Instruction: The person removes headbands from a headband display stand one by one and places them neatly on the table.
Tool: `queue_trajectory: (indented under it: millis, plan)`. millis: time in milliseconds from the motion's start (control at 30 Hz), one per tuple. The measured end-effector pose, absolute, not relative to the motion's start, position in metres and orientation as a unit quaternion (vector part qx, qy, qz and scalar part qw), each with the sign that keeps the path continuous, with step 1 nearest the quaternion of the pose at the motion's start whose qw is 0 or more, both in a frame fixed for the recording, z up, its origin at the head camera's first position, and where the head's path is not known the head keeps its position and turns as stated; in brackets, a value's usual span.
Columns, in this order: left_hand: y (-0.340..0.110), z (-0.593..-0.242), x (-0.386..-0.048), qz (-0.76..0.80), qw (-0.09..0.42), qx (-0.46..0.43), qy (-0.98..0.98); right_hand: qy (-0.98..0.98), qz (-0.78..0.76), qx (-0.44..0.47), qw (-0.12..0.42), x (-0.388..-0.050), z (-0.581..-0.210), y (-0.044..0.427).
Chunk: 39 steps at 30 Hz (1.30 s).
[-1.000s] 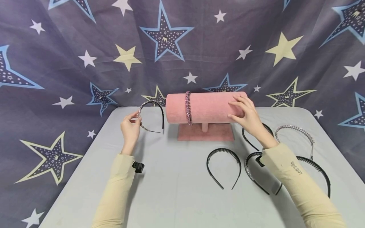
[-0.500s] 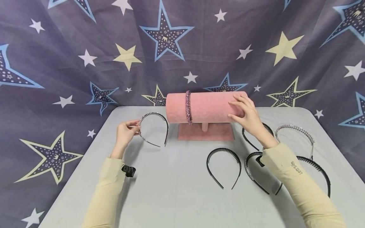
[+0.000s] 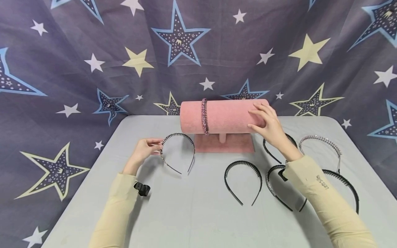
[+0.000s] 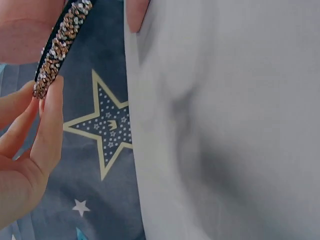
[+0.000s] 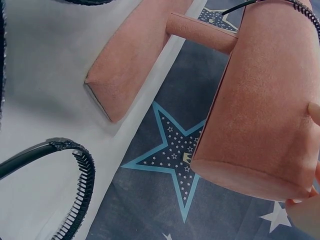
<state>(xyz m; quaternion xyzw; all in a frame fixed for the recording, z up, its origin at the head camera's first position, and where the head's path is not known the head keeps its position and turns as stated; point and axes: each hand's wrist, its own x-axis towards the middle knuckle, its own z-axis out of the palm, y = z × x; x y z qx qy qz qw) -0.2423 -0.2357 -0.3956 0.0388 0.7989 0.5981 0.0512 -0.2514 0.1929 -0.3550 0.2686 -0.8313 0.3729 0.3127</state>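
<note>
At the left of the head view my left hand (image 3: 143,152) pinches one side of a toothed headband (image 3: 178,134), which is held just above the table. The left wrist view shows gold and silver beads on the band (image 4: 61,44) between thumb and fingers. A pink padded headband stand (image 3: 231,117) lies crosswise at the back of the table. Around its left part sits a purple beaded headband (image 3: 204,117). My right hand (image 3: 267,123) holds the right end of the stand's roll, its fingers over the top and thumb in front.
A black toothed headband (image 3: 243,163) lies in front of the stand. More headbands lie at the right: a silvery one (image 3: 322,138), a black one (image 3: 348,185) and others partly under my right sleeve (image 3: 325,193). A star-patterned cloth (image 3: 223,44) hangs behind the table (image 3: 186,213).
My left hand has brought the pinched headband nearer and, lately, to the right; the band now faces the head view more squarely. My right hand has stayed on the stand.
</note>
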Motion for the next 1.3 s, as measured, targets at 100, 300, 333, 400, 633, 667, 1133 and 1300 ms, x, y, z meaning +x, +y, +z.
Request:
queue_trajectory:
  millis: [100, 300, 333, 400, 633, 667, 1133, 1300]
  plan:
    - [-0.232, -0.400, -0.242, 0.605, 0.072, 0.043, 0.792, -0.831, 0.373, 0.268, 0.313, -0.252, -0.355, 0.193]
    - [-0.221, -0.406, -0.242, 0.610, 0.120, 0.052, 0.781, -0.830, 0.374, 0.269, 0.315, -0.252, -0.355, 0.193]
    - [-0.219, -0.407, -0.242, 0.608, 0.127, 0.051, 0.782, -0.830, 0.374, 0.269, 0.315, -0.252, -0.355, 0.194]
    - [-0.214, -0.409, -0.243, 0.601, 0.138, 0.051, 0.785, -0.829, 0.374, 0.270, 0.315, -0.252, -0.355, 0.194]
    - [-0.198, -0.417, -0.242, 0.592, 0.170, 0.065, 0.785, -0.830, 0.372, 0.275, 0.312, -0.252, -0.354, 0.194]
    - [-0.196, -0.419, -0.241, 0.593, 0.174, 0.067, 0.783, -0.830, 0.372, 0.276, 0.312, -0.252, -0.354, 0.194]
    - [-0.169, -0.427, -0.232, 0.584, 0.234, 0.103, 0.771, -0.832, 0.371, 0.273, 0.311, -0.253, -0.355, 0.194]
    - [-0.165, -0.428, -0.230, 0.574, 0.247, 0.109, 0.773, -0.830, 0.371, 0.275, 0.313, -0.253, -0.356, 0.194]
